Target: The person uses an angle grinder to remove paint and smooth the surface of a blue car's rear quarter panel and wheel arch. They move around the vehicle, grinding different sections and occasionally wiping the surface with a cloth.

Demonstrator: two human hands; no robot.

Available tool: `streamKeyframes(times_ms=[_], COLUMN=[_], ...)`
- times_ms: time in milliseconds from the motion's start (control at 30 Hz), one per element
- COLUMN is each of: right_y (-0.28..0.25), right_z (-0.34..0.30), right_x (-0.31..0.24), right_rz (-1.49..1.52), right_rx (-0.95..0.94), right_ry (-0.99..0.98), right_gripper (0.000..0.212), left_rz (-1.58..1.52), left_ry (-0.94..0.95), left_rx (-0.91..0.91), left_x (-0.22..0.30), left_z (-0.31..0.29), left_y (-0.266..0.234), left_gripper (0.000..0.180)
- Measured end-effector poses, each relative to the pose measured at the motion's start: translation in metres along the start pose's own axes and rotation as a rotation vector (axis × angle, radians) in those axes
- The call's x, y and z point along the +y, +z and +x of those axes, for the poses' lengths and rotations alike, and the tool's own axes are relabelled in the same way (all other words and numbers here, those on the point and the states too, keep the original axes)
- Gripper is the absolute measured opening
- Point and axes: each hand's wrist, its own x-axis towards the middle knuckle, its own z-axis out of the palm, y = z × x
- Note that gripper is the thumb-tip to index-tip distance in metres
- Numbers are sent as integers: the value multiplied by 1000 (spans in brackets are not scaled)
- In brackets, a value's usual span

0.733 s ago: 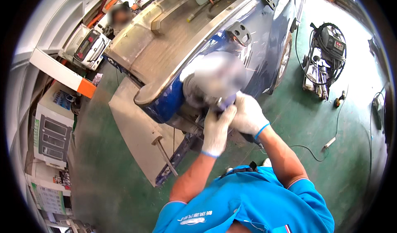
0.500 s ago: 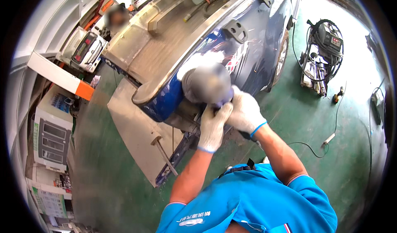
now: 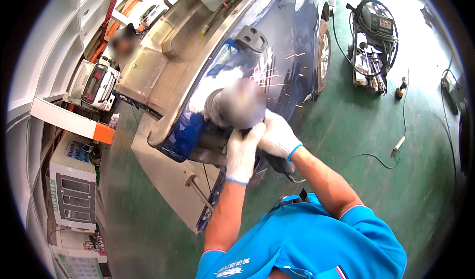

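Both my hands wear white knit gloves and close around a corded dark power tool, apparently an angle grinder (image 3: 280,164). Its lower body and cord show below my right hand (image 3: 278,134); my left hand (image 3: 241,156) grips beside it, near the vehicle's rear corner. A blurred round grey shape (image 3: 242,103) hides the working end. Orange sparks (image 3: 274,76) fly rightward across the dark blue side panel (image 3: 282,46) of a vehicle with an open cargo bed. Around the work lies a bare whitish patch (image 3: 202,93) in the blue paint.
A black bracket (image 3: 251,38) sits on the panel. To the right stands a trolley machine (image 3: 377,22) with coiled cables; another cable (image 3: 405,106) runs over the green floor. Left of me, a hammer-like tool (image 3: 199,190) leans by a pale panel (image 3: 163,172). A person (image 3: 123,44) is beyond the bed.
The whole view has shifted, with the vehicle and trolley moving leftward. More sparks now show, spreading to the right. Both hands keep their hold on the tool.
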Motion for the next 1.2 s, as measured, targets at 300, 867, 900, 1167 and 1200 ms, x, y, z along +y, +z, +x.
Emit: streamKeyframes(times_ms=[300, 867, 900, 1167, 1200], right_y=[-14, -29, -33, -48, -48], right_z=[8, 19, 25, 33, 40], right_x=[-2, 27, 28, 33, 44], right_rz=[137, -140, -199, -240, -247], right_rx=[-4, -8, 2, 43, 35], right_ry=[-9, 26, 74, 49, 33], right_gripper=[50, 55, 55, 56, 57], left_rz=[124, -132, -167, -266, -239], left_ry=[8, -38, -47, -53, -82], left_rx=[26, 11, -28, -76, -48], left_x=[2, -24, -25, -30, -25], left_z=[11, 26, 37, 53, 57], left_y=[7, 25, 27, 40, 44], left_gripper=[56, 54, 52, 47, 45])
